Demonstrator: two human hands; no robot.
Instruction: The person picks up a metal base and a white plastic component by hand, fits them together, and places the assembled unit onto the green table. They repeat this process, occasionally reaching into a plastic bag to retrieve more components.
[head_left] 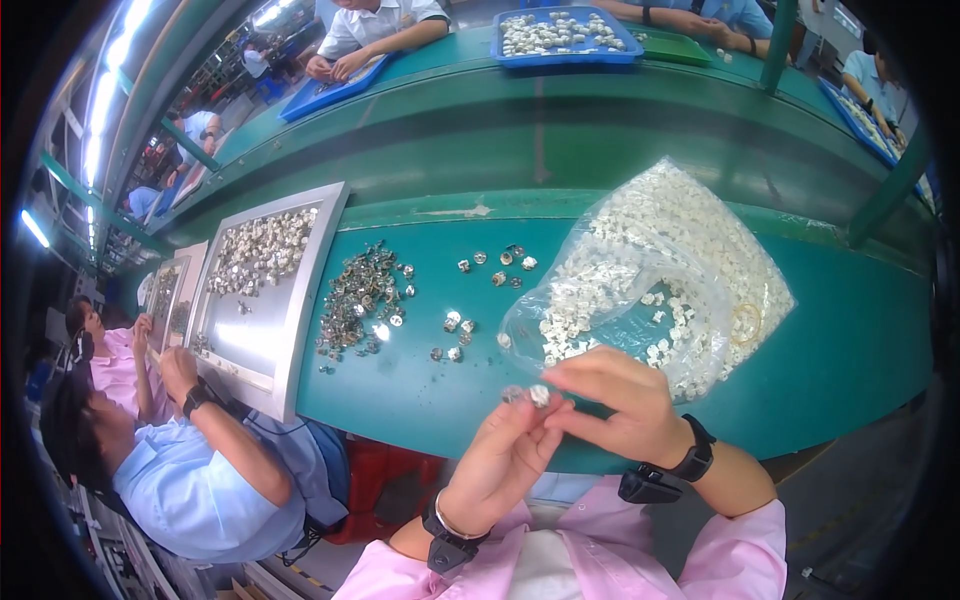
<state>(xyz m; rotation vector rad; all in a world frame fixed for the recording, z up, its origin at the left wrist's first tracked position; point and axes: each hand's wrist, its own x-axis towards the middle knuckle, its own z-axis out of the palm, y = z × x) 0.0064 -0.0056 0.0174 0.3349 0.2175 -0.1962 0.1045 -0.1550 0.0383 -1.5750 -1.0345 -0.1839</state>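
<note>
My left hand (500, 455) is raised over the table's near edge, its fingers closed on a small metal part (512, 394). A small white plastic piece (540, 396) sits right beside the metal part at the fingertips. Thumb and forefinger of my right hand (630, 412) close in on that white piece from the right, and seem to pinch it. Just beyond my right hand lies a clear plastic bag (735, 215) full of white plastic pieces, its mouth turned toward me. Left of the bag, several white-and-metal pieces (453, 321) lie loose on the green tabletop.
A heap of small metal parts (362, 290) lies left of centre. Beyond it stands a metal-framed tray (312, 300) of assembled pieces. A co-worker in blue (205, 490) sits at my left. Across a green ledge (600, 130), other people work beside blue trays (570, 58).
</note>
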